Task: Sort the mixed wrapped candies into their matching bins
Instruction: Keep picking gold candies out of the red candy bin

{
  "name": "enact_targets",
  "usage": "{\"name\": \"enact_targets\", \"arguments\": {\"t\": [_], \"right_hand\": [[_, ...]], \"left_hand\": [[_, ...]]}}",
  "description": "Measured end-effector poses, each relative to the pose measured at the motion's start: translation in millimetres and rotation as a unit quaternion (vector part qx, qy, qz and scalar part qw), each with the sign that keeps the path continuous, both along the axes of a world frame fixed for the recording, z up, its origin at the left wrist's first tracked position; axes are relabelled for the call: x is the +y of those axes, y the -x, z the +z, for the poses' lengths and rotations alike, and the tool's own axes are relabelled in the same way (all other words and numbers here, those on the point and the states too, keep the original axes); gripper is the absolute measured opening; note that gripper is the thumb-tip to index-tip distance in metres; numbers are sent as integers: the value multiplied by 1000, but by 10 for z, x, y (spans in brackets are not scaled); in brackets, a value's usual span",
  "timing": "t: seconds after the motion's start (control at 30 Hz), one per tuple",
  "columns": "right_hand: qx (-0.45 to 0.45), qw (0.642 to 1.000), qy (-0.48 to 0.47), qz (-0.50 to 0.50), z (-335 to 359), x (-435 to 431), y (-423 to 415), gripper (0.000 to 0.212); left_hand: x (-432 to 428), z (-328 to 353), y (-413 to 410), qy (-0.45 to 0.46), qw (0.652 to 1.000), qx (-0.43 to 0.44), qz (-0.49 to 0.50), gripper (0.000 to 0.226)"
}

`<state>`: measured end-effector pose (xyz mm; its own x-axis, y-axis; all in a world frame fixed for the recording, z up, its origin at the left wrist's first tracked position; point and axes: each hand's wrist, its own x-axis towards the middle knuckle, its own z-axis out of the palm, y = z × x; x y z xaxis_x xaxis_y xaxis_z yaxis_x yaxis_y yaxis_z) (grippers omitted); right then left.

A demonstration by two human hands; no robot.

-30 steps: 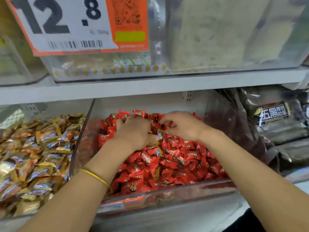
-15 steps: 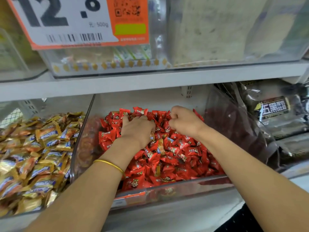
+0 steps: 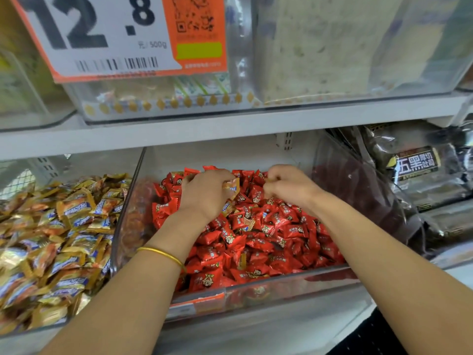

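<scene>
Red candies [image 3: 268, 234] filling middle bin [image 3: 256, 295], left hand [image 3: 204, 194] pinching gold candy [image 3: 231, 187], right hand [image 3: 290, 187] curled at far side, hold unclear

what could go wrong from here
The gold candy held at the fingertips of the left hand could drop among the red candies. Other gold strays lie half buried there and might be missed. What the right hand holds is unclear.
</scene>
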<state>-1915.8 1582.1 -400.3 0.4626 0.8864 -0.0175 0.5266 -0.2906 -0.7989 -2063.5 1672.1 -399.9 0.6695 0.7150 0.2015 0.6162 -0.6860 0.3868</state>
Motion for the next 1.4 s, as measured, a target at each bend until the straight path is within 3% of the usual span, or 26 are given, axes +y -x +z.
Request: {"name": "enact_targets", "arguments": {"t": [0.1, 0.2, 0.27, 0.37, 0.43, 0.5, 0.53, 0.57, 0.6, 0.63, 0.7, 0.77, 0.87, 0.97, 1.1, 1.27, 1.33, 1.4], "right_hand": [[27, 999, 10, -43, -15, 14, -63, 16], [-5, 998, 52, 21, -103, 56, -43, 10], [-126, 983, 115, 71, -187, 89, -46, 7], [-228, 954, 179, 73, -256, 118, -3, 20], [-279, 934, 217, 60, -235, 130, 53, 31], [-331, 910, 240, 66, -240, 145, 101, 36], [-343, 904, 245, 71, -247, 145, 122, 35], [-343, 905, 242, 74, -258, 143, 131, 31], [-329, 911, 236, 76, -257, 139, 127, 26], [-302, 924, 224, 73, -252, 136, 103, 20], [-217, 960, 168, 55, -216, 117, 51, 11], [-121, 989, 81, 16, -170, 101, 11, 17], [-61, 998, 20, -28, -117, 55, 2, 8], [-16, 999, 5, -39, -58, 2, -4, 5], [6, 999, 52, 11, -14, -24, 66, 9], [-53, 996, 68, -2, -75, 20, 14, 14], [-52, 993, 99, 22, -96, 2, 10, 5], [-61, 988, 125, 67, -131, 11, 53, 9]], "left_hand": [[13, 43, -16, 35, 991, -131, -10, 27], [-14, 121, -26, 127, 960, -248, -10, 20], [-40, 178, -26, 274, 899, -342, 9, 16], [-49, 236, -25, 482, 768, -419, 51, 24], [-47, 271, -21, 567, 689, -447, 63, 22], [-50, 308, -25, 610, 642, -460, 66, 12], [-44, 313, -31, 614, 643, -454, 67, 8], [-36, 305, -36, 599, 668, -437, 67, 6], [-29, 288, -40, 555, 726, -401, 66, 5], [-17, 255, -41, 480, 804, -345, 62, 5], [1, 180, -27, 283, 934, -218, 22, 14], [13, 107, -17, 122, 987, -92, -49, 25], [39, 9, -16, -51, 987, 128, -83, 29], [60, -32, 1, -76, 973, 206, -68, 26], [31, -44, -6, -56, 982, 158, -91, 10], [20, 57, -19, 96, 991, -89, -27, 11], [50, 40, -11, 65, 995, -68, -24, 9], [67, -16, -3, 17, 999, 29, -42, 14]]}}
